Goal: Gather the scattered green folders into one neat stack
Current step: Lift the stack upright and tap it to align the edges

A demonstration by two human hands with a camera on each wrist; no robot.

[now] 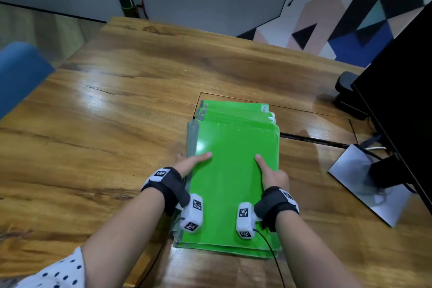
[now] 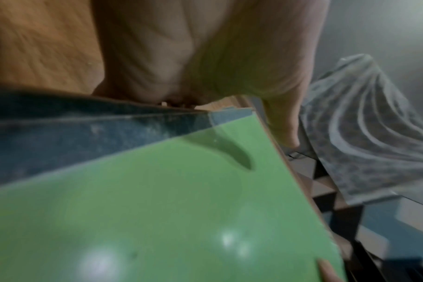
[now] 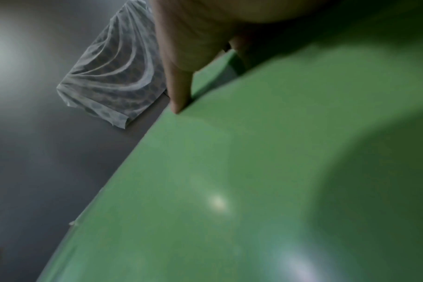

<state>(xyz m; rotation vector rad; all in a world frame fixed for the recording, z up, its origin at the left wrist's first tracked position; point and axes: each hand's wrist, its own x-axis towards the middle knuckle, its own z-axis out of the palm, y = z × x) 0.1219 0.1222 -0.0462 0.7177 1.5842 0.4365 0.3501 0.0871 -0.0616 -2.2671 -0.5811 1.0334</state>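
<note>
Both hands, left hand [image 1: 187, 166] and right hand [image 1: 273, 175], clamp the long sides of the green folders [image 1: 233, 182] stacked on the wooden table [image 1: 117, 112], thumbs on top; uneven squeezing could bow the glossy covers and fan the offset far edges further.

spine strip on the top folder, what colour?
Translucent grey, along the top folder's left edge; clearest in the head view.
</note>
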